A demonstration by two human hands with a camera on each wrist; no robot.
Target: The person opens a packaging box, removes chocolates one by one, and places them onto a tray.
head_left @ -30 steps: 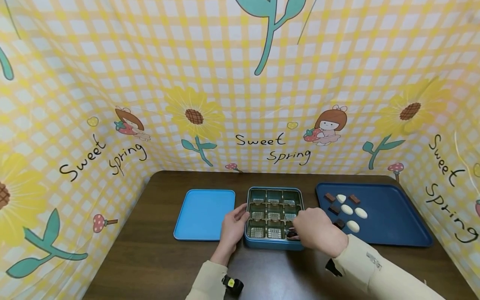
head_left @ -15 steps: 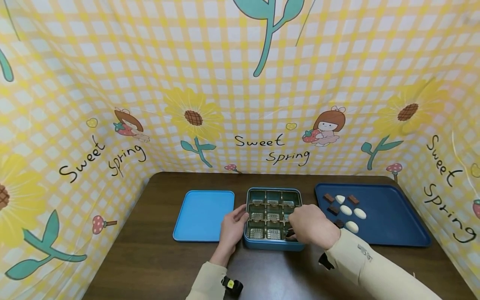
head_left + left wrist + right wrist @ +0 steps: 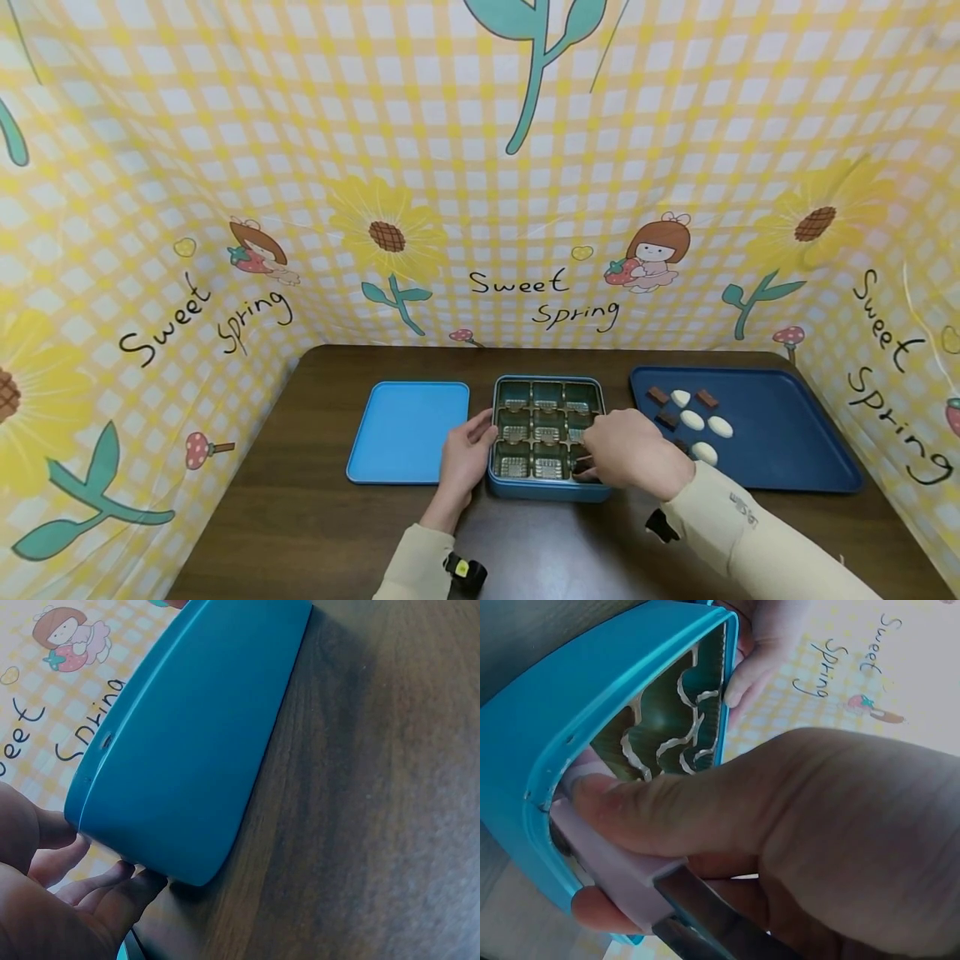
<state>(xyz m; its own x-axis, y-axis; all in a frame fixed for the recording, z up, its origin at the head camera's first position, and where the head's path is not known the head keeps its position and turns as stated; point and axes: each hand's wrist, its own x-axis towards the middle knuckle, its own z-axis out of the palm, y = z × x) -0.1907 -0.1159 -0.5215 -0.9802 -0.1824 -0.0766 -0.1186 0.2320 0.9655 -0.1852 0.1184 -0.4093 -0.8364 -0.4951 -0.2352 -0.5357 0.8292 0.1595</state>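
A blue square tin (image 3: 547,490) with a divided clear insert sits in the middle of the table. Against its left side rest the fingertips of my left hand (image 3: 463,457), fairly straight, seen also in the left wrist view. My right hand (image 3: 632,450) reaches into the front right compartment. The right wrist view shows it pinching small tongs (image 3: 619,866) with pale pink and metal parts. Their tips are hidden inside the tin. Something dark shows in that compartment under the fingers, too covered to make out.
On the right lies a dark blue tray (image 3: 795,442) with white egg-shaped sweets (image 3: 721,427) and brown chocolate pieces (image 3: 707,398). A light blue lid (image 3: 408,433) lies left of the tin. Patterned cloth (image 3: 480,208) encloses the table's back and sides.
Over the front right compartment, my right hand has shifted slightly left and back a little. The left hand and the tin hold their place.
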